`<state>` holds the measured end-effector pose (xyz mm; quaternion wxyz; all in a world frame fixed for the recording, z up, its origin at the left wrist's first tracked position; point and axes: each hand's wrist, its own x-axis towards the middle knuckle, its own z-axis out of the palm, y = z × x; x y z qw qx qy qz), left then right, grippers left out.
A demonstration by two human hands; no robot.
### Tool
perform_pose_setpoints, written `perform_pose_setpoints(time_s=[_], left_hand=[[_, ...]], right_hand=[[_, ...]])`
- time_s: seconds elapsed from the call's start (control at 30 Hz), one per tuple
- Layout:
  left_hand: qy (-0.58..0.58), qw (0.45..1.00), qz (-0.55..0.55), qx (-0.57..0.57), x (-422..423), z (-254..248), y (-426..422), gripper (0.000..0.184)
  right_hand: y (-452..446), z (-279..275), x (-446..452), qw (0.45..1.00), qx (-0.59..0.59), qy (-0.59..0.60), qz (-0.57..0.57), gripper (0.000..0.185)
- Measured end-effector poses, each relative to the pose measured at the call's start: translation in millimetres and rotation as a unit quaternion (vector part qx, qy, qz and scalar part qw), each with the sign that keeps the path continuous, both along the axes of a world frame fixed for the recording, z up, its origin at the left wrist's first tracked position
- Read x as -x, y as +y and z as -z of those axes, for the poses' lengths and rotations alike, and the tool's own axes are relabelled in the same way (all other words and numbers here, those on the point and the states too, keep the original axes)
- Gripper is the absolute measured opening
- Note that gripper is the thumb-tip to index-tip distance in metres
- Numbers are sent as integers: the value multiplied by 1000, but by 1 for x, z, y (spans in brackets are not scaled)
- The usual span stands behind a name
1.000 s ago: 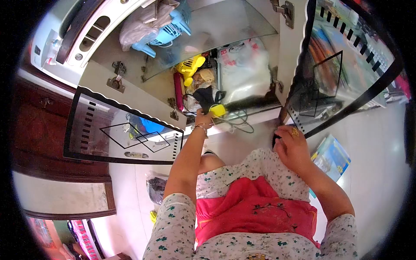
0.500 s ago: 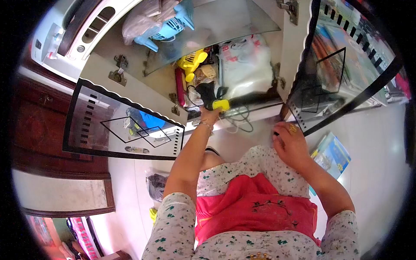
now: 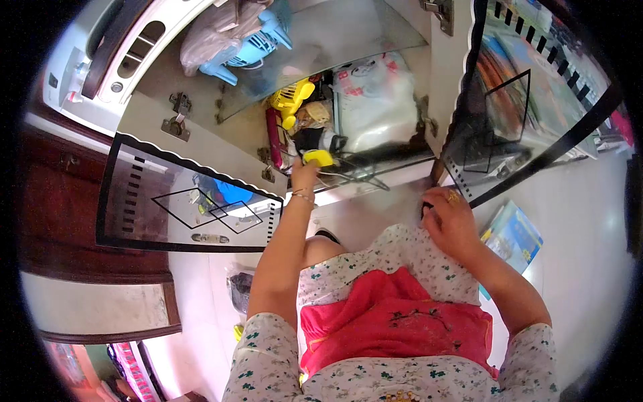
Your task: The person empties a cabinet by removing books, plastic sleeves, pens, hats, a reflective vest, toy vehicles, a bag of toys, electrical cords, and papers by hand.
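My left hand reaches to the front edge of the open cabinet, its fingers closed at a yellow item whose exact kind I cannot make out. A thin dark cord lies in loops beside it over the cabinet's lower edge. Just behind are a black-and-white bundle, a yellow plastic thing and a white plastic bag. My right hand rests by my right knee below the right door, fingers curled in; a small dark patch shows at the fingertips, and what it is stays unclear.
Both cabinet doors stand open, the left door and the right door, with black-edged panels. A glass shelf carries a blue plastic item. On the floor lie a blue booklet and a dark bag.
My left hand has moved left and slightly up, and the yellow item has shifted left with it. The cord has been drawn up and left. My right hand stays almost still.
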<state>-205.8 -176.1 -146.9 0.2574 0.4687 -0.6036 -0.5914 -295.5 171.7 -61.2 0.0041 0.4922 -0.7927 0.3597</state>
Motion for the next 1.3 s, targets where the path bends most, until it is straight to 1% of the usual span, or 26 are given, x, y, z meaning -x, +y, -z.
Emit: perform_pose_setpoints(time_s=[0.03,0.07,0.13,0.2,0.23,0.33,0.37,0.4,0.47,0.5,0.6,0.7,0.73,0.8,0.83,0.87,0.9,0.93,1.0,1.03,1.07,1.13,1.17,1.2,1.27,1.3], left_hand=[[-14,999,2,42,-7,-8,-6,16],[23,998,-1,61,-12,-3,-21,17],[89,996,7,17,-25,-35,-24,20],[212,977,-25,-10,-26,-53,-35,20],[200,980,1,-10,-33,-77,-27,18],[231,971,41,-39,-50,-93,-44,15],[248,967,11,-53,-52,-88,-53,10],[248,967,12,-52,-50,-94,-52,10],[306,948,-12,-83,-48,-105,-48,6],[295,946,29,-133,-54,-108,-55,5],[387,901,13,-195,-42,-110,-67,10],[417,892,43,-171,-33,-120,-73,8],[418,888,47,-184,-30,-128,-70,10],[430,871,112,-210,-26,-132,-80,17],[430,871,111,-209,-27,-133,-79,17],[430,872,108,-206,-27,-135,-77,22],[430,873,106,-203,-27,-141,-68,27],[429,874,107,-203,-25,-150,-54,27],[418,890,101,-148,-27,-164,-24,34],[411,891,138,-136,-32,-165,-13,32],[429,876,174,-131,-34,-164,-2,29],[405,887,189,-113,-39,-169,28,26],[414,879,216,-95,-44,-161,35,17],[409,878,221,-113,-52,-154,39,17],[360,908,198,-81,-69,-141,49,13],[323,925,178,-92,-80,-137,52,11]], right_hand=[[0,1,0,1000,0,-1,2,25],[1,2,1,1000,3,4,1,24],[1,3,1,1000,6,8,1,24],[-1,1,1,1000,12,-4,-11,24],[-1,2,1,1000,12,-4,-10,24],[-3,6,1,1000,15,6,-4,23],[-4,4,0,1000,15,7,-5,23],[-5,2,0,1000,15,9,-7,22],[-6,1,-2,1000,18,13,-5,22],[-6,1,-2,1000,21,18,-5,22],[-7,1,-1,1000,15,17,-10,21],[-6,2,-1,1000,20,19,-7,20],[-6,0,-2,1000,19,17,-7,20],[-6,-5,-2,1000,-12,5,-3,20],[-7,-4,-1,1000,-12,4,-4,20],[-7,-1,-1,1000,0,5,-4,19],[-6,0,0,1000,12,6,-3,19],[-6,2,0,1000,13,5,-3,19],[-6,2,0,1000,15,-4,-4,19],[-6,3,0,1000,15,-3,-6,19],[-7,3,0,1000,16,-3,-7,19],[-7,3,1,1000,19,-1,-11,20],[-7,3,1,1000,21,6,-8,20],[-6,2,0,1000,23,13,-5,21],[-6,0,-2,1000,14,9,-4,21],[-6,-1,-1,1000,3,4,-1,21]])
